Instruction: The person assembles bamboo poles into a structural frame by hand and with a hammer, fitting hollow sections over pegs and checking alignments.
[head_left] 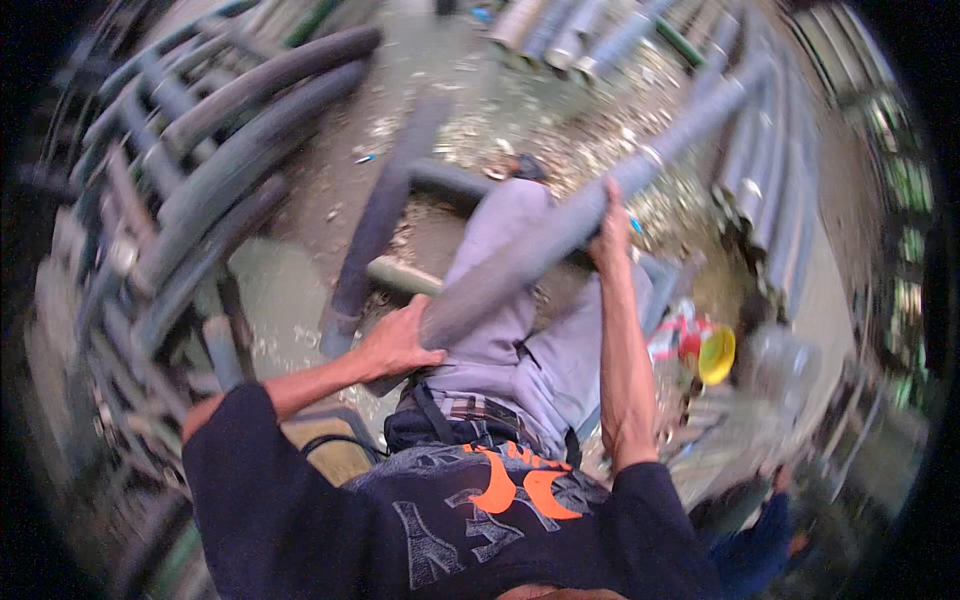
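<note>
1. The long grey pipe is carried slanting across the lap, above the littered floor.
2. Its near end is clasped by the left hand, fingers curled round it.
3. Farther up the pipe, the right hand is wrapped over it; a steady two-handed hold is judged necessary for the next move.

Stacked grey pipes lie left, a yellow funnel right, on littered ground.

Grey pipe, navy shirt with orange print, yellow funnel.
</note>
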